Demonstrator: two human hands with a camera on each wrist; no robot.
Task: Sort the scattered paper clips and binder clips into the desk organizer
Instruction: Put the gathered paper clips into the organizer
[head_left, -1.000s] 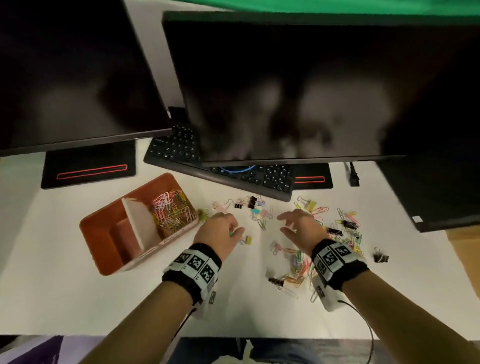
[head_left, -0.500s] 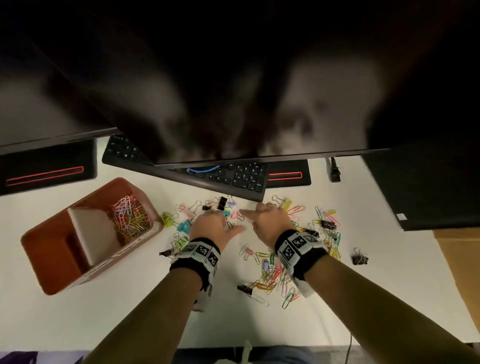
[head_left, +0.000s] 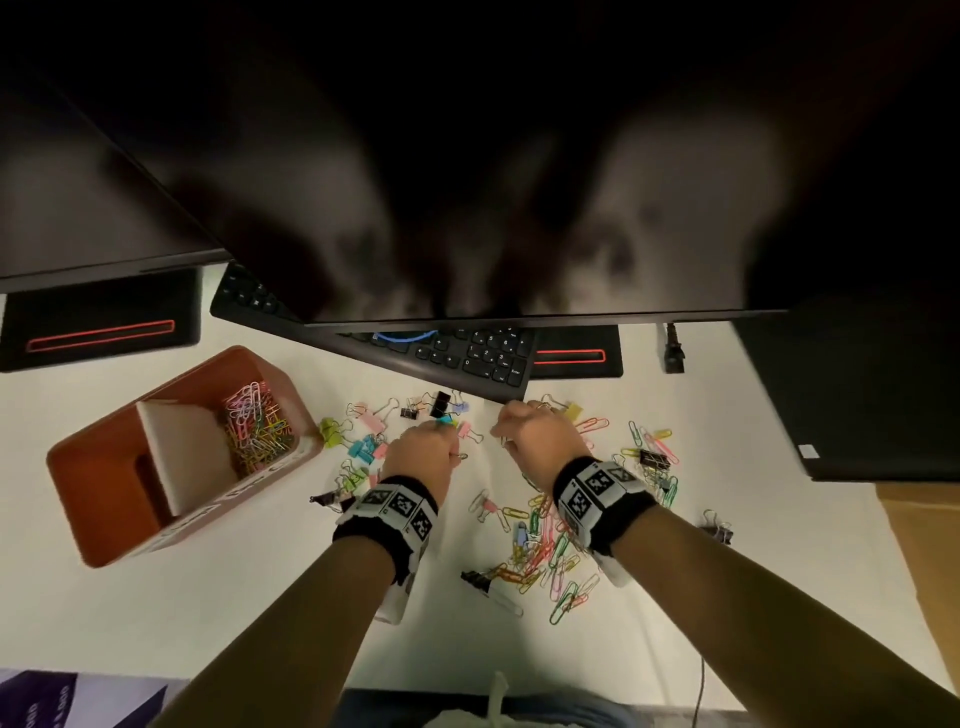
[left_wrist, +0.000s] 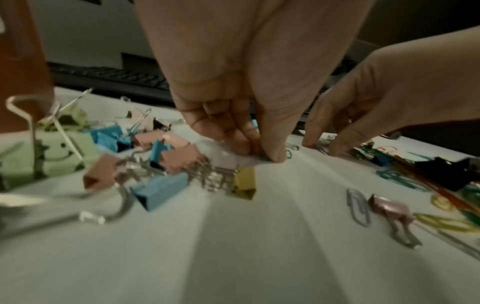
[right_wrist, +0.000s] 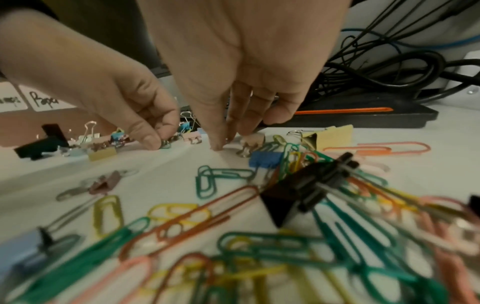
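White counter (head_left: 753, 597) strewn with clips; left hand (head_left: 423, 457) pinches a paper clip (left_wrist: 288, 153) near the keyboard (head_left: 467, 358), right hand (head_left: 540, 441) fingertips curled down, grasp unclear.

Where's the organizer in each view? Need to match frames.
Head: organizer at mid-left, left of the left hand.
Left wrist: its orange wall fills the top-left edge, left of that hand.
Right wrist: its labelled wall at the left edge, behind that hand.
Shared landmark: the left hand, in all three.
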